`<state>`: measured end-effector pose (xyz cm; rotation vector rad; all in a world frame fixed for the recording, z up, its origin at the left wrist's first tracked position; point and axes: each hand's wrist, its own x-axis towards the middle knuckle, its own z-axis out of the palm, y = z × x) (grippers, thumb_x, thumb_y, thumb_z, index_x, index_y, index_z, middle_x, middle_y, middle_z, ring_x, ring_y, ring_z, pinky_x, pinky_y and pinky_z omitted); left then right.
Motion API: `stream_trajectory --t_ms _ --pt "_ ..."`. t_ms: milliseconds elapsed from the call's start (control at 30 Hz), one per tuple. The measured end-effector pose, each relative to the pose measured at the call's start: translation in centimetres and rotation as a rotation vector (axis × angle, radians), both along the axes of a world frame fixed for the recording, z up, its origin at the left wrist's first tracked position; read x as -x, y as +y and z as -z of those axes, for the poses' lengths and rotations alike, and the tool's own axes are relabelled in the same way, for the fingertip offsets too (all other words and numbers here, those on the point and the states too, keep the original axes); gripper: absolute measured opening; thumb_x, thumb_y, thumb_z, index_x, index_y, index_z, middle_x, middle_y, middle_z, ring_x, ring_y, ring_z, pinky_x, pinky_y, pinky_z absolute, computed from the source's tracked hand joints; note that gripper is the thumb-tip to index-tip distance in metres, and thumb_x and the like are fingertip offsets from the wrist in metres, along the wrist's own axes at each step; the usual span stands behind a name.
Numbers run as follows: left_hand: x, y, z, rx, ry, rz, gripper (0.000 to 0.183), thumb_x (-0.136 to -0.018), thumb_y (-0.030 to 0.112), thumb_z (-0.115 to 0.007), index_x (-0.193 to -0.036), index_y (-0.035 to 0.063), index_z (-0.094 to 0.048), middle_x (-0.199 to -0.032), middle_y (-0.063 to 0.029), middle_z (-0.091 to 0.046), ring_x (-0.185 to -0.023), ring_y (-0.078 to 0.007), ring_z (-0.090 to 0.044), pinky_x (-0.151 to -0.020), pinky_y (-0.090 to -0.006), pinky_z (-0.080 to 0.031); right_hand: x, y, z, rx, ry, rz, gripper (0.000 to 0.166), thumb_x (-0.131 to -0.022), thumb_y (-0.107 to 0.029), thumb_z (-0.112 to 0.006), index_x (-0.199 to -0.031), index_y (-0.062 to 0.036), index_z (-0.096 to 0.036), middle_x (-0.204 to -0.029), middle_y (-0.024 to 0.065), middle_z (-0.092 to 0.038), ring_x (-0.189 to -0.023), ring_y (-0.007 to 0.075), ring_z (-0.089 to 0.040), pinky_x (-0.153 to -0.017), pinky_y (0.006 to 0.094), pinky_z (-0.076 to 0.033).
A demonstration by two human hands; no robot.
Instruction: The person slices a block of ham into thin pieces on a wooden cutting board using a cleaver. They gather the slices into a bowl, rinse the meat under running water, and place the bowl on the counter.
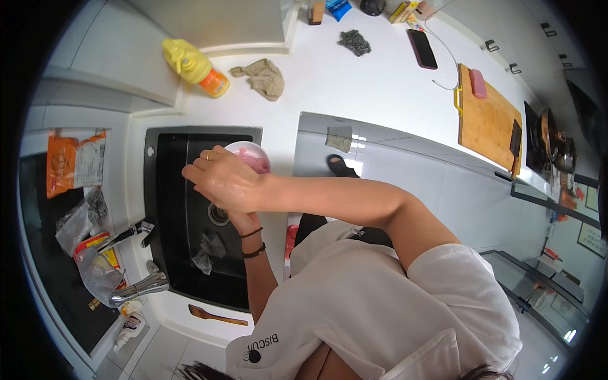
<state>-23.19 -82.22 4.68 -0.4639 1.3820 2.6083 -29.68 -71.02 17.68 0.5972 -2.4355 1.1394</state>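
Observation:
My right hand (225, 180), wet and wearing a ring, is over the black sink (173, 266) with its fingers bent. What lies under its palm is hidden. Below it comes my left hand (244, 221), with two dark bands on its wrist; its fingers are hidden behind the right hand. Partly covered by the right hand, a white bowl (264, 148) holds pink pieces that look like raw meat. Whether the left hand touches the bowl cannot be seen. A crumpled clear plastic bag (209, 249) lies in the sink near the metal drain (217, 214).
Two taps, a black-handled one (123, 235) and a chrome one (142, 287), stand by the sink. Around it are a wooden spatula (216, 315), a yellow bottle (194, 69) and a beige cloth (266, 80). Further right are a phone (422, 49) and a wooden cutting board (489, 118).

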Motion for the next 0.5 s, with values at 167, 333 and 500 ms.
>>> stream_trajectory --t_ms 167,333,500 --pt "2.8 7.4 5.2 0.185 0.114 0.149 0.047 -0.101 0.031 -0.039 -0.142 0.0103 -0.032 -0.136 -0.0047 -0.045 -0.127 -0.021 -0.043 -0.108 -0.0349 -0.035 -1.0 8.6 1.0 -0.1 -0.024 0.034 0.049 -0.063 -0.002 -0.067 -0.111 -0.0058 -0.058 -0.086 0.0081 -0.059 -0.092 0.028 -0.056 -0.079 0.0379 -0.044" --pt "2.4 19.8 1.1 0.286 0.295 0.388 0.044 -0.1 0.035 -0.037 -0.137 0.0123 -0.038 -0.127 -0.0039 -0.048 -0.118 -0.0176 -0.048 -0.096 -0.0349 -0.046 -3.6 19.9 0.3 -0.132 0.053 0.256 0.058 -0.065 0.001 -0.062 -0.121 -0.0085 -0.054 -0.104 0.0136 -0.061 -0.101 0.0307 -0.056 -0.085 0.0405 -0.043" --pt "3.2 30.5 2.7 0.199 -0.066 0.392 0.061 -0.091 0.061 -0.041 -0.137 0.0199 -0.039 -0.134 -0.0078 -0.046 -0.12 -0.0258 -0.05 -0.071 -0.051 -0.057 -5.1 32.4 1.1 0.073 -0.08 0.181 0.046 -0.07 0.002 -0.065 -0.114 -0.0033 -0.057 -0.113 0.0154 -0.058 -0.102 0.0351 -0.054 -0.083 0.0441 -0.044"
